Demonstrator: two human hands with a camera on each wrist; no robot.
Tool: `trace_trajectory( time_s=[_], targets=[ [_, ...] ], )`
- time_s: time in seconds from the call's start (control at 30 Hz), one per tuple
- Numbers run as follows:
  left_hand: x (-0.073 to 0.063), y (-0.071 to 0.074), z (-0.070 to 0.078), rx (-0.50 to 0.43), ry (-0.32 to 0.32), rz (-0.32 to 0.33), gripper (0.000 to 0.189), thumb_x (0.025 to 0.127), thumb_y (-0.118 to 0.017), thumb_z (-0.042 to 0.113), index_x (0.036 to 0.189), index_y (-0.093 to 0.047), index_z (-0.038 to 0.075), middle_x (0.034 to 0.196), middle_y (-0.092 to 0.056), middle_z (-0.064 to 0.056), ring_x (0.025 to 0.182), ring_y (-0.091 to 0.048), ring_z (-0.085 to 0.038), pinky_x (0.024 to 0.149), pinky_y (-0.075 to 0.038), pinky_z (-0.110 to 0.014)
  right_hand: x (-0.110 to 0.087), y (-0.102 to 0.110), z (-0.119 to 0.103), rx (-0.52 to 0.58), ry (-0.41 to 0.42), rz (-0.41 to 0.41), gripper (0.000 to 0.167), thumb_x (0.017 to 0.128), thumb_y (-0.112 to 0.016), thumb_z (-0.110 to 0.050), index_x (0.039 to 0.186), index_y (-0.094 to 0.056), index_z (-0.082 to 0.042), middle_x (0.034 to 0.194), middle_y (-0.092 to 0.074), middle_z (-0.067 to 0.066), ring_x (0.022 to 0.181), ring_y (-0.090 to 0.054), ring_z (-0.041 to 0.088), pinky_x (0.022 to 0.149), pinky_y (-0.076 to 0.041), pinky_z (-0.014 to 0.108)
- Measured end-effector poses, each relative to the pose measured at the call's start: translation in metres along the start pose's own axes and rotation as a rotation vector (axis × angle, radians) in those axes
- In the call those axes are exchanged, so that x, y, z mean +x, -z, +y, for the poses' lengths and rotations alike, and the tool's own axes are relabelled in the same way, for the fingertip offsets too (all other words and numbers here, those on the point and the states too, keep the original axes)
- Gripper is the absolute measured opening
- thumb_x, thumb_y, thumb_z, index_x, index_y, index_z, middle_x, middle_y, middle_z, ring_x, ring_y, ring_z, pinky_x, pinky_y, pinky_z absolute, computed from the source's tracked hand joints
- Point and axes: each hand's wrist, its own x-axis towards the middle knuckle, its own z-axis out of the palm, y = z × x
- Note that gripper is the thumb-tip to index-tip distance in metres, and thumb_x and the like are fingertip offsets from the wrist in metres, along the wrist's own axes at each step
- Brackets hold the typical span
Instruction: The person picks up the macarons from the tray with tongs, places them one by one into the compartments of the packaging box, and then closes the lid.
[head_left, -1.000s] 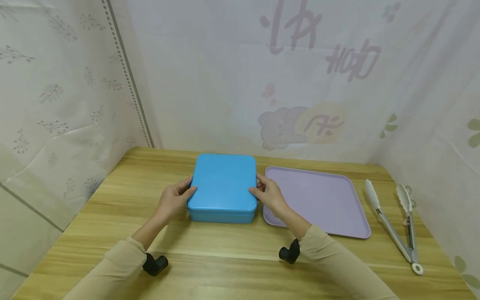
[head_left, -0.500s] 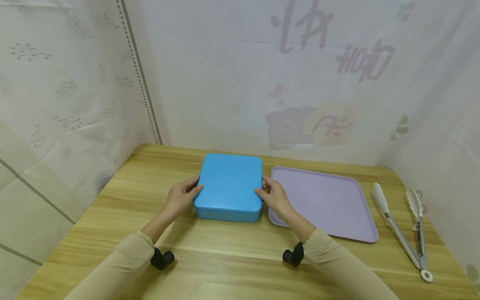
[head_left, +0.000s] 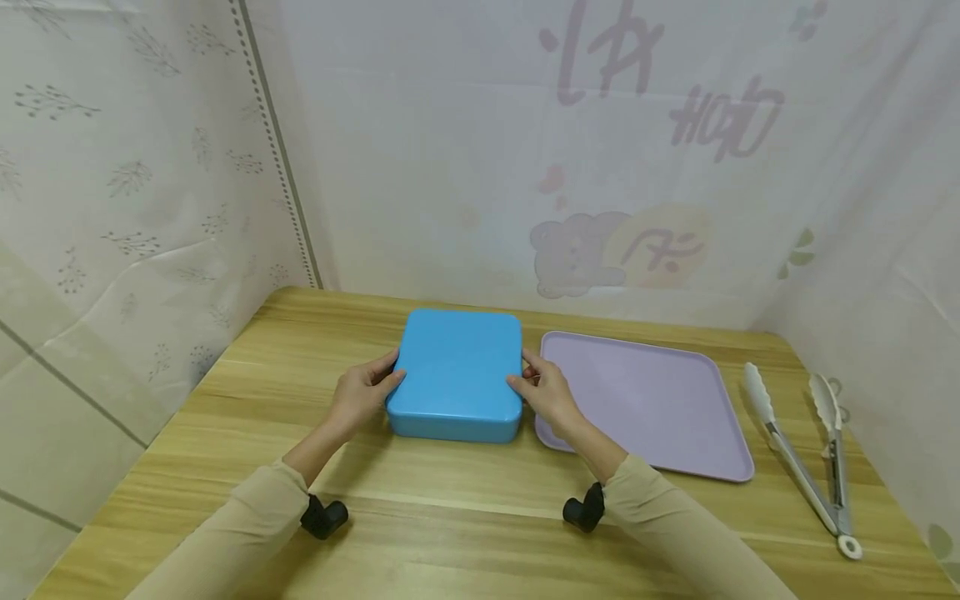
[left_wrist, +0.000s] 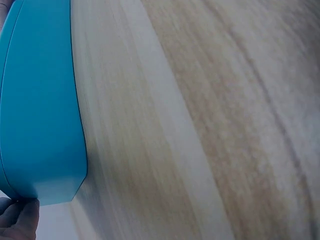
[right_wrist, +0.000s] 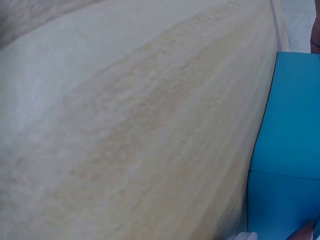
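A blue lidded box (head_left: 457, 371) with rounded corners sits on the wooden table, its lid on. My left hand (head_left: 362, 398) grips its left side, thumb on the lid's edge and the other fingers down along the side. Opposite, my right hand (head_left: 549, 396) holds the right side the same way, with its thumb at the lid's edge. In the left wrist view the box front (left_wrist: 42, 110) shows a thin lid seam, with fingertips (left_wrist: 27, 217) at its lower corner. The right wrist view catches the box (right_wrist: 287, 125) at its right edge.
A flat lavender tray (head_left: 645, 400) lies just right of the box, partly beneath my right forearm in view. Farther right, metal tongs (head_left: 802, 467) with pale tips lie spread near the table's edge. A patterned cloth (head_left: 420, 150) hangs behind and at both sides.
The head view has shifted a little, so everything sits slightly farther right than one second ago. Both hands keep their hold on the box, which stays beside the tray.
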Motion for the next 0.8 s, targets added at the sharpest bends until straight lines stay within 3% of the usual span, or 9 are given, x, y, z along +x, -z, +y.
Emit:
trace_trajectory(
  time_s=[0.13,0.33,0.4,0.47,0.57,0.63,0.8],
  targets=[
    [0.0,0.0,0.001,0.003,0.003,0.003,0.052,0.097,-0.054,0.022,0.143,-0.039,0.002,0.142,-0.043,-0.017,0.13,-0.043,-0.031,0.101,-0.042,-0.042,0.0,0.0,0.001,0.012,-0.008,-0.002,0.057,0.092,-0.06,-0.006,0.144,-0.038,-0.001,0.086,-0.041,0.006,0.069,-0.044,0.012,0.06,-0.052,0.035],
    [0.005,-0.001,0.003,-0.036,0.033,0.009,0.05,0.1,-0.049,0.02,0.143,-0.037,-0.001,0.141,-0.045,-0.02,0.13,-0.044,-0.033,0.103,-0.041,-0.044,0.001,-0.002,0.001,0.01,-0.002,0.046,0.052,0.093,-0.058,-0.009,0.141,-0.041,0.001,0.09,-0.047,0.009,0.076,-0.045,0.015,0.06,-0.044,0.022],
    [0.01,-0.002,0.004,-0.074,0.056,0.011,0.05,0.101,-0.045,0.021,0.144,-0.035,-0.002,0.144,-0.042,-0.02,0.133,-0.04,-0.033,0.106,-0.037,-0.044,0.003,-0.004,0.002,-0.003,0.006,0.072,0.05,0.096,-0.055,-0.013,0.14,-0.04,0.005,0.099,-0.054,0.014,0.085,-0.049,0.019,0.068,-0.046,0.023],
    [0.017,-0.003,0.006,-0.11,0.091,0.012,0.051,0.102,-0.043,0.023,0.145,-0.032,-0.002,0.147,-0.037,-0.019,0.136,-0.035,-0.032,0.109,-0.033,-0.043,0.005,-0.007,0.002,-0.008,0.0,0.091,0.051,0.098,-0.051,-0.017,0.14,-0.037,0.008,0.117,-0.055,0.021,0.103,-0.053,0.025,0.085,-0.049,0.03],
    [0.026,-0.006,0.008,-0.139,0.141,0.011,0.054,0.103,-0.039,0.027,0.147,-0.028,0.0,0.151,-0.031,-0.017,0.14,-0.028,-0.032,0.112,-0.028,-0.043,0.008,-0.014,0.003,0.045,-0.044,0.095,0.054,0.101,-0.045,-0.023,0.144,-0.03,0.008,0.141,-0.042,0.022,0.13,-0.042,0.032,0.105,-0.038,0.044],
    [0.03,-0.008,0.008,-0.142,0.179,0.019,0.054,0.103,-0.038,0.03,0.148,-0.027,0.002,0.152,-0.03,-0.016,0.14,-0.026,-0.032,0.113,-0.026,-0.044,0.01,-0.02,0.001,0.089,-0.074,0.1,0.056,0.102,-0.042,-0.025,0.146,-0.025,0.005,0.149,-0.032,0.021,0.138,-0.03,0.033,0.111,-0.029,0.047],
    [0.036,-0.014,0.007,-0.104,0.213,0.053,0.053,0.103,-0.035,0.032,0.147,-0.03,0.002,0.15,-0.032,-0.019,0.139,-0.027,-0.035,0.112,-0.026,-0.046,0.013,-0.029,0.001,0.149,-0.091,0.165,0.054,0.103,-0.04,-0.022,0.147,-0.024,0.004,0.151,-0.029,0.019,0.141,-0.024,0.033,0.113,-0.023,0.047]
  ],
)
